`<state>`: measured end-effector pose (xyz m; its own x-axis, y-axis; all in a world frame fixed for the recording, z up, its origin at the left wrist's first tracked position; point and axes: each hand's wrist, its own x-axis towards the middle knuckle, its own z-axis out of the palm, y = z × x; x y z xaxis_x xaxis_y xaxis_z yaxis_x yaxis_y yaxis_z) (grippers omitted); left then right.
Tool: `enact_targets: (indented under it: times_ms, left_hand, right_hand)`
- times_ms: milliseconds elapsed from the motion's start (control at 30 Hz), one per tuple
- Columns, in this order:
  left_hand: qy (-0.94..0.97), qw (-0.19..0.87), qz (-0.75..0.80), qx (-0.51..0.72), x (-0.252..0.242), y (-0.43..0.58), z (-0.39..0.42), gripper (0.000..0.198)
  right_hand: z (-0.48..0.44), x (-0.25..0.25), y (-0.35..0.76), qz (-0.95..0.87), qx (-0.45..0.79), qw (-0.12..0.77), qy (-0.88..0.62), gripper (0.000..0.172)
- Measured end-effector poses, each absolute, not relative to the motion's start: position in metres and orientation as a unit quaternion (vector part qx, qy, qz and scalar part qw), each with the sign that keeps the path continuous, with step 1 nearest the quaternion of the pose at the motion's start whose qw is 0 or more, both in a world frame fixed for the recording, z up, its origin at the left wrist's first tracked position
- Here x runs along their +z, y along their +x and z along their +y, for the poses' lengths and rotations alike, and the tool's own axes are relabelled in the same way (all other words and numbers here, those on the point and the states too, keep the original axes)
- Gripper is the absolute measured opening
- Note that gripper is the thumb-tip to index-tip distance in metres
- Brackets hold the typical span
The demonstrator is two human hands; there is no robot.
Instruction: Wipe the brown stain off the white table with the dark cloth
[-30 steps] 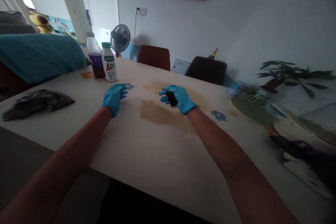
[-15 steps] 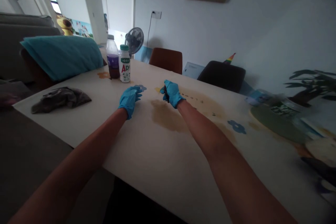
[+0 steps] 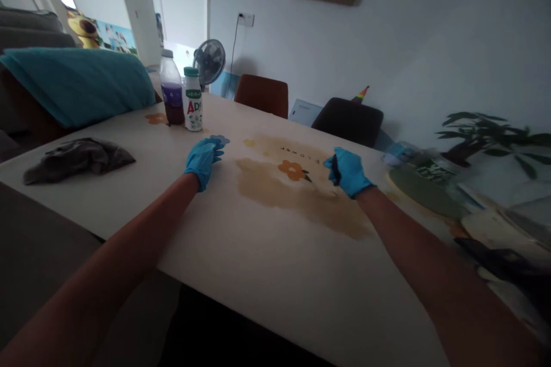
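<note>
My left hand (image 3: 201,161), in a blue glove, rests on the table with its fingers spread over a printed blue flower. It holds nothing. My right hand (image 3: 349,172), also gloved in blue, is closed around a small dark object (image 3: 336,171); most of that object is hidden by the fingers, and I cannot make out its kind. The hand is at the right part of a brown-tinted area (image 3: 258,186) on the table. An orange flower and the printed word "FLOWER" lie within that tint, to the left of the right hand.
A crumpled dark grey cloth (image 3: 81,157) lies on the pale table (image 3: 241,264) at left. Two bottles stand behind my left hand: one with purple label (image 3: 172,94), one white with green cap (image 3: 193,104). A potted plant (image 3: 456,152) and green mat (image 3: 419,189) are at right.
My right hand has moved to the right across the tinted area with the dark object in it, uncovering the orange flower. My left hand keeps its place on the table. The view has shifted slightly.
</note>
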<state>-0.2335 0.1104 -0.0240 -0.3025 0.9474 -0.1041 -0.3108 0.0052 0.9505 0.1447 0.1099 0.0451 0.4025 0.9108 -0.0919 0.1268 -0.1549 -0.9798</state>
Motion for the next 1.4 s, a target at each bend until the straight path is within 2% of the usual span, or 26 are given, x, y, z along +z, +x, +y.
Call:
enact_targets:
  times_ms: [233,500,733,933,1133,1400]
  left_hand:
    - [0.314,0.488,0.509,0.636,-0.021,-0.231,0.105,0.018]
    - [0.329,0.484,0.514,0.627,-0.021,-0.232,0.104,0.021]
    - [0.333,0.488,0.516,0.62,-0.02,-0.234,0.104,0.027]
    - [0.358,0.501,0.498,0.611,-0.029,-0.24,0.111,0.021]
    - [0.357,0.508,0.489,0.612,-0.032,-0.242,0.115,0.022]
    - [0.377,0.516,0.467,0.612,-0.034,-0.245,0.118,0.027]
  right_hand:
    - [0.105,0.077,0.173,-0.319,0.37,0.573,-0.658,0.055]
    - [0.087,0.076,0.193,-0.33,0.465,0.619,-0.54,0.038]
    - [0.098,0.065,0.161,-0.314,0.486,0.625,-0.524,0.03]
    - [0.115,0.059,0.122,-0.299,0.525,0.607,-0.516,0.017]
    - [0.123,0.043,0.067,-0.282,0.562,0.581,-0.517,0.045]
    - [0.128,0.033,0.05,-0.276,0.536,0.567,-0.561,0.049]
